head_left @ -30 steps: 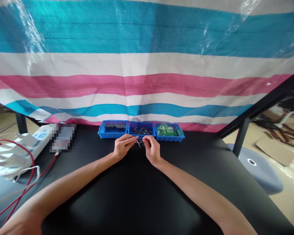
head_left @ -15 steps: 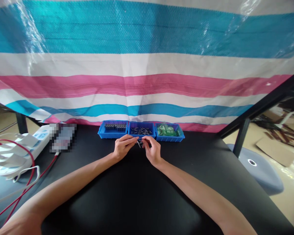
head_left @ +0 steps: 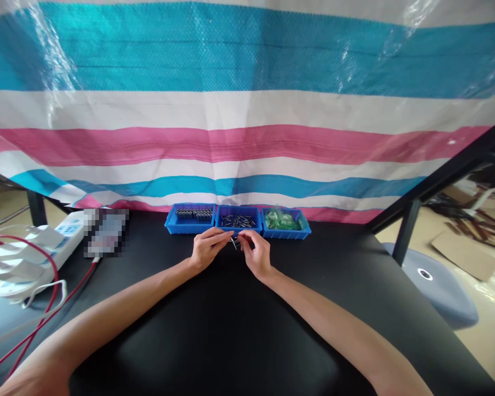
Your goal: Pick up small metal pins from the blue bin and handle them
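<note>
My left hand point(head_left: 208, 247) and my right hand point(head_left: 256, 252) meet just in front of the middle blue bin point(head_left: 218, 228), fingertips pinched close together. Between them are a few thin, shiny metal pieces point(head_left: 235, 242), like small screws or pins; the exact kind is too small to tell. Loose slim metal pieces point(head_left: 239, 221) of similar look lie jumbled in that bin. To its left, a blue bin point(head_left: 175, 227) holds short metal cylinders point(head_left: 194, 213) in rows. The right blue bin point(head_left: 286, 234) contains green and clear plastic items point(head_left: 282, 220), perhaps small bags.
On the black table point(head_left: 214, 330), at left, lie a white power strip point(head_left: 68, 234) with plugs, red and white cables point(head_left: 51, 297) and a blurred-out phone-like device point(head_left: 106, 234). A striped tarp point(head_left: 247, 110) hangs behind the bins. A grey stool point(head_left: 437, 291) stands at right beside a black frame point(head_left: 408, 231).
Almost nothing differs. The right fingertips have shifted very slightly on the metal pieces; the bins and both forearms stay where they were.
</note>
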A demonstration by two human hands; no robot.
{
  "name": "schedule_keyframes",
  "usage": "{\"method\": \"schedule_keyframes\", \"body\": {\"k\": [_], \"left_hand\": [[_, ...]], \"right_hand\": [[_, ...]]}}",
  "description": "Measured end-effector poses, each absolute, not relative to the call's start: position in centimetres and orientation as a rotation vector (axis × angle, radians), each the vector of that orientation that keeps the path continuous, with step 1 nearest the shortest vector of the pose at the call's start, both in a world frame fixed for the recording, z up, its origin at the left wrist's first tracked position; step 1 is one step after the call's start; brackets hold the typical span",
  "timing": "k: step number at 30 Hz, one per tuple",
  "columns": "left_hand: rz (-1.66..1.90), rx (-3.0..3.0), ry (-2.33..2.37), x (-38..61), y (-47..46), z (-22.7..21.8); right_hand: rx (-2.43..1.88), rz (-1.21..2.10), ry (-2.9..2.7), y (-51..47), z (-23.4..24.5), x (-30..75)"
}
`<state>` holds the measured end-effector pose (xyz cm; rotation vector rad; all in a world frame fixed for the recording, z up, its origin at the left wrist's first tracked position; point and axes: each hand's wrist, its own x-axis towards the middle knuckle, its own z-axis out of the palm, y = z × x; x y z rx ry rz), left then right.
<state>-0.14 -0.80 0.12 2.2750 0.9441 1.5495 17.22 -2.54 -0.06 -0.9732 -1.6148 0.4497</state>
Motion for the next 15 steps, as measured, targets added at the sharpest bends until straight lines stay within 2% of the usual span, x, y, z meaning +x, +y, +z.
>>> {"method": "schedule_keyframes", "body": {"k": [15], "left_hand": [[1.585,2.249,0.950,-0.12,-0.72,0.08]], "right_hand": [[-0.885,0.357,-1.685,-2.86,0.50,17.20]]}}
